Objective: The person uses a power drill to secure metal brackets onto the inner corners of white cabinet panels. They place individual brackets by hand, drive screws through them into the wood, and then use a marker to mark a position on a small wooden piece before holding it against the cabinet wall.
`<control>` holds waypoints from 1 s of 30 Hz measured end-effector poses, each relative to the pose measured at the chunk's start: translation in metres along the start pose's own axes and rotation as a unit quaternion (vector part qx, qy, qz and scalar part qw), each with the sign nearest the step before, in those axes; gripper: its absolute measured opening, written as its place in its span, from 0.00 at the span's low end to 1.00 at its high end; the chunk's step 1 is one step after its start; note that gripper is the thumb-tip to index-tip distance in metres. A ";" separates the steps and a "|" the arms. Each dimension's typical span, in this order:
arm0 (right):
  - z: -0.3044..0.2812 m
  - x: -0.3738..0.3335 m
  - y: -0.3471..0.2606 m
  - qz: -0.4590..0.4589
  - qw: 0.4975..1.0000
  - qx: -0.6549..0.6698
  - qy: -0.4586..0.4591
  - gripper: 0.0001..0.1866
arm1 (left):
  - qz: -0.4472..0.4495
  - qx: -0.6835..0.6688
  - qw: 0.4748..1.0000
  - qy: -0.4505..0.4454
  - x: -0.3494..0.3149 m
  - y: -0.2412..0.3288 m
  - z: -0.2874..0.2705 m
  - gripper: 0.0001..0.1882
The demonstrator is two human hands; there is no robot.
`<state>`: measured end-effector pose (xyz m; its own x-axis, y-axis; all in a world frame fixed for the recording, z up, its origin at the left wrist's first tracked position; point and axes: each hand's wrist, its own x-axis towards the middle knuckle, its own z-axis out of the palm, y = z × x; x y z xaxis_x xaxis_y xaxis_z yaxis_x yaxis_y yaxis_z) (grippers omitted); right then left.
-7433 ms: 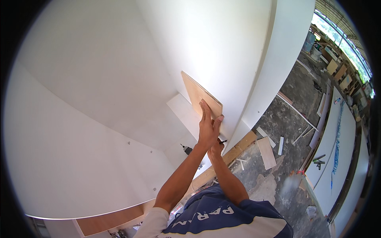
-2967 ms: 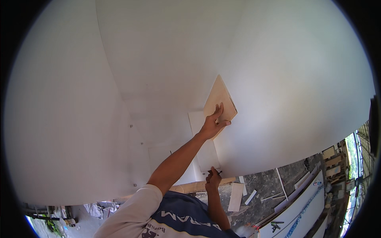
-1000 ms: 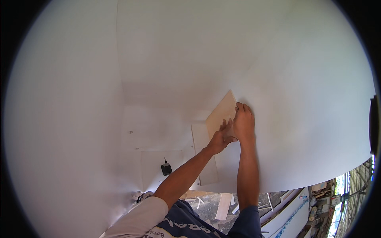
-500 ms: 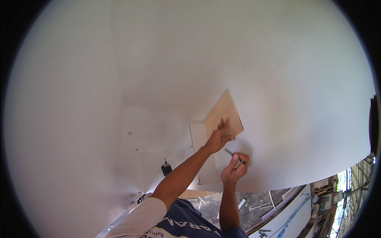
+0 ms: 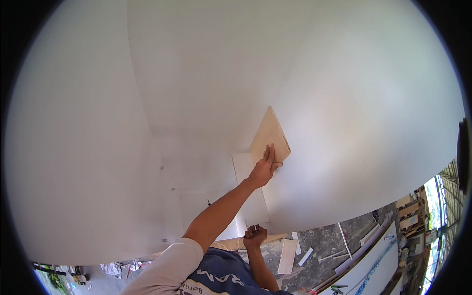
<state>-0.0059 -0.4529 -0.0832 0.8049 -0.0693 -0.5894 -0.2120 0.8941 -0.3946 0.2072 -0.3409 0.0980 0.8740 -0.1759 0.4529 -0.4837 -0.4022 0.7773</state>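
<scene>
My left hand (image 5: pixel 265 164) lies on the face of a light tan board (image 5: pixel 272 132), its fingers stretched out and its thumb by the lower edge. This board sits at an angle over the white surface and overlaps a pale rectangular panel (image 5: pixel 255 204). Lower down, at the near edge of the white surface, my right hand (image 5: pixel 254 237) is closed. A small bit of the dark pen sticks up from its curled fingers; most of it is hidden. Behind my left forearm only the dark tip of a drill (image 5: pixel 209 202) shows.
Several small fittings, one of them a metal fitting (image 5: pixel 173 189), stand on the white surface (image 5: pixel 344 137) to the left. Beyond its near edge, offcuts such as a wooden strip (image 5: pixel 287 256) lie on the grey floor (image 5: pixel 319 241). A long white panel (image 5: pixel 378 268) stands at lower right.
My right hand has moved down and left, from beside the board to the near edge of the white surface. My left hand stays on the board. The view has shifted, showing more floor.
</scene>
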 end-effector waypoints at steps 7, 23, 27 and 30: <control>0.033 0.010 -0.024 -0.023 0.990 -0.133 -0.036 0.10 | 0.007 0.123 0.992 -0.011 0.002 0.034 0.005 0.36; 0.002 -0.062 -0.018 -0.046 0.923 -0.366 -0.108 0.11 | -0.120 0.058 0.952 0.276 -0.088 0.080 -0.105 0.14; -0.064 -0.079 -0.012 -0.121 0.844 -0.517 -0.072 0.19 | -0.187 0.072 0.927 0.318 -0.180 0.116 -0.134 0.11; -0.102 -0.097 -0.031 -0.122 0.803 -0.583 -0.028 0.20 | -0.234 0.058 0.892 0.382 -0.256 0.102 -0.130 0.09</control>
<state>-0.1344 -0.5192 -0.0857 0.9182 -0.1297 -0.3743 -0.3923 -0.1665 -0.9046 -0.0722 -0.2204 0.1177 0.6720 0.6814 0.2900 -0.0267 -0.3690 0.9290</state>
